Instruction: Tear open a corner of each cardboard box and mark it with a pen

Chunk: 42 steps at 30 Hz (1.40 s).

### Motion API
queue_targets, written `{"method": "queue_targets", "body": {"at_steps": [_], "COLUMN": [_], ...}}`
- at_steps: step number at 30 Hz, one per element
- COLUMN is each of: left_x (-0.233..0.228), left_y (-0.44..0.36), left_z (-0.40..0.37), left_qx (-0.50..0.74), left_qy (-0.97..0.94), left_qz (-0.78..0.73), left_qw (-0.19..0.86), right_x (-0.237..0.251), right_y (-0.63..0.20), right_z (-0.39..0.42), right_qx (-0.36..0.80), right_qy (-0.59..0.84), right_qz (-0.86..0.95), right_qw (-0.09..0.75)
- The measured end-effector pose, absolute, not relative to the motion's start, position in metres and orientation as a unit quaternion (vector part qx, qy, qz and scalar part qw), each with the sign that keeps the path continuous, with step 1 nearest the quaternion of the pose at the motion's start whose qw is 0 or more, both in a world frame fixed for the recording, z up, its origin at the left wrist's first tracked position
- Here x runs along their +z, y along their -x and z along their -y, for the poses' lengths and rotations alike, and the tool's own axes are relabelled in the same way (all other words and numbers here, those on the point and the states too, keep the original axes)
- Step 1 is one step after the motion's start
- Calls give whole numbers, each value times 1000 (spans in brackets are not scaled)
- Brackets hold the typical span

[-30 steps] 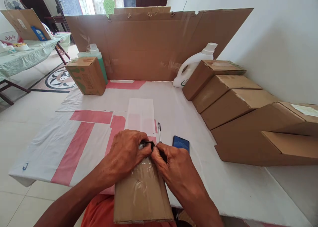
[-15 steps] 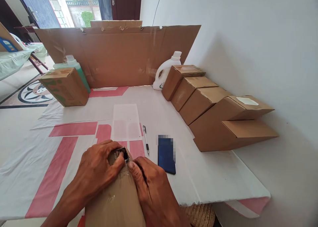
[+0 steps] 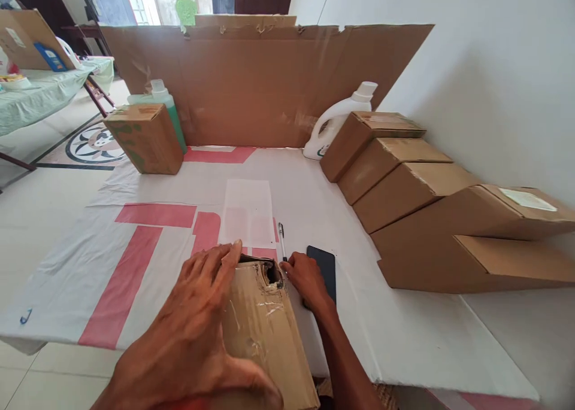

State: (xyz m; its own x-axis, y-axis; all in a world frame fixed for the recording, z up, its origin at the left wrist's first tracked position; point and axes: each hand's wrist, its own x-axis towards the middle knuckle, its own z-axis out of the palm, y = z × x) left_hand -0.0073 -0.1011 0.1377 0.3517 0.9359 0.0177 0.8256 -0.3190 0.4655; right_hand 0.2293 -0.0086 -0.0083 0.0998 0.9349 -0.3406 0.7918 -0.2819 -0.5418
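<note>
Fingers of your left hand (image 3: 197, 314): spread flat, palm down, laid along the left side and top of the cardboard box (image 3: 265, 332), thumb wrapped round its near end; not closed round anything.

Fingers of your right hand (image 3: 306, 279): curled loosely beside the box's far right corner, touching its edge and partly covering the phone (image 3: 324, 266); you cannot tell from this view whether they pinch anything.

Cardboard box: long and narrow, lying between your hands at the near edge of the table (image 3: 404, 332), its near end overhanging towards you. Clear tape wrinkled along the top. Far end torn open, dark hollow showing.

Pen (image 3: 281, 237): just beyond the box's far right corner, pointing away from you.

Phone: dark, face up, right of the pen, near your right hand.

White sheet (image 3: 248, 209): flat on the table, just beyond the box.

Table covering: white with red bands.

Row of brown cartons (image 3: 404, 188): closed, set along the right wall, one touching the next.

White jug (image 3: 335, 123): at the far end of that row, against the cardboard screen (image 3: 269, 81).

Green bottle (image 3: 168, 108): far left, behind a printed carton (image 3: 146, 136).
</note>
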Motion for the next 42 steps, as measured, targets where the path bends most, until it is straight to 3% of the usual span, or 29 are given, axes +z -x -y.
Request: {"method": "queue_targets", "body": {"at_steps": [5,9,11,21,42], "left_x": [128,131,132,126,130], "left_y": [20,18,17,15,14], "left_z": [122,127,128,130,127], "left_qx": [154,152,147,147,145], "left_qy": [-817,-812,-805,-801,-801], "left_qz": [-524,-510,-514,-507,-505], "left_qw": [187,239,257,281,288], "right_x": [9,59,82,103,112], "right_y": [-241,-231,-223,-201,-215], "right_z": [20,42,52,62,62], "right_qx": [394,495,529,462,503], "right_qy": [682,554,472,451,425], "right_qz": [568,475,450,607,649], "right_qw": [237,472,543,464,381]}}
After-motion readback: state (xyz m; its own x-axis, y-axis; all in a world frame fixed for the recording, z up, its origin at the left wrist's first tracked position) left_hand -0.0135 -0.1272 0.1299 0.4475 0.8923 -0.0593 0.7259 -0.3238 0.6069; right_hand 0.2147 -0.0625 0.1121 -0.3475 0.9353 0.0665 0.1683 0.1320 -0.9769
